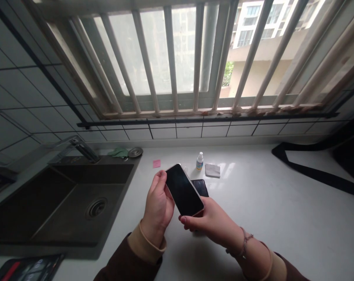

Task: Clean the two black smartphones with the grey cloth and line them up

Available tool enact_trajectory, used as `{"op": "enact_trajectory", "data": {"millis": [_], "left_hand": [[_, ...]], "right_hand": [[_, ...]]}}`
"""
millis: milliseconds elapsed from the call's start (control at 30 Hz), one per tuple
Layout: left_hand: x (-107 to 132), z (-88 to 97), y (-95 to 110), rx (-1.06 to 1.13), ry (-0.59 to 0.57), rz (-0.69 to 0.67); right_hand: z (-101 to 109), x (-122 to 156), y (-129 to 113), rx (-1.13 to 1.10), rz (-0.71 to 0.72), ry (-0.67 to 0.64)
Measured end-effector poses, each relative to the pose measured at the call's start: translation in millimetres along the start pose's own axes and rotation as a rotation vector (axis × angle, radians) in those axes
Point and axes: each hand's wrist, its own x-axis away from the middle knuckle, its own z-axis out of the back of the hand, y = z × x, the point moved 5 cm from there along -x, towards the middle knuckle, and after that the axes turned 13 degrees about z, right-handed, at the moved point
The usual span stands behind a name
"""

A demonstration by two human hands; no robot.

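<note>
A smartphone with a dark screen and pale pink edge is held above the white counter between both hands. My left hand grips its left side, thumb along the edge. My right hand is closed under its lower end, fingers curled beneath. Just behind the phone a second dark phone or glass panel lies flat on the counter. Farther back stand a small white dropper bottle, a folded grey cloth and a pink sticky note.
A dark sink with a faucet fills the left. A green rag and a round strainer lie behind it. A black strap crosses the right counter. A barred window rises above. A dark package lies at bottom left.
</note>
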Motion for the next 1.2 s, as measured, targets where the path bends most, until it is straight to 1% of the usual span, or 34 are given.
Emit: {"op": "enact_trajectory", "data": {"millis": [67, 267, 400, 467, 567, 633, 767, 833, 1033, 1200], "left_hand": [[-3, 3.1, 2, 0.013, 0.022, -0.011], [-8, 7.0, 2, 0.002, 0.003, -0.015], [-7, 4.7, 2, -0.025, -0.014, 0.017], [-7, 3.9, 4, -0.029, -0.017, 0.009], [-6, 4.0, 8, -0.042, -0.008, -0.016], [-5, 3.8, 12, -0.076, -0.008, -0.001], [-3, 0.9, 15, -0.172, -0.037, 0.106], [-1, 0.0, 16, -0.192, -0.038, 0.137], [-1, 1.1, 16, -0.189, 0.009, 0.107], [-2, 3.0, 16, -0.237, 0.052, 0.078]], "right_hand": [[-1, 0, 1, 0.004, 0.016, -0.008], [-2, 0, -1, 0.034, 0.054, 0.007], [-2, 0, -1, 0.012, 0.038, 0.059], [-1, -1, 1, -0.013, 0.021, 0.065], [-2, -2, 6, -0.045, -0.011, 0.022], [-3, -1, 9, -0.038, -0.029, -0.023], [-9, 2, 9, 0.038, -0.004, -0.130], [-11, 3, 7, 0.088, 0.020, -0.155], [-9, 6, 8, 0.169, 0.018, -0.185], [-5, 6, 1, 0.241, 0.133, -0.135]]}}
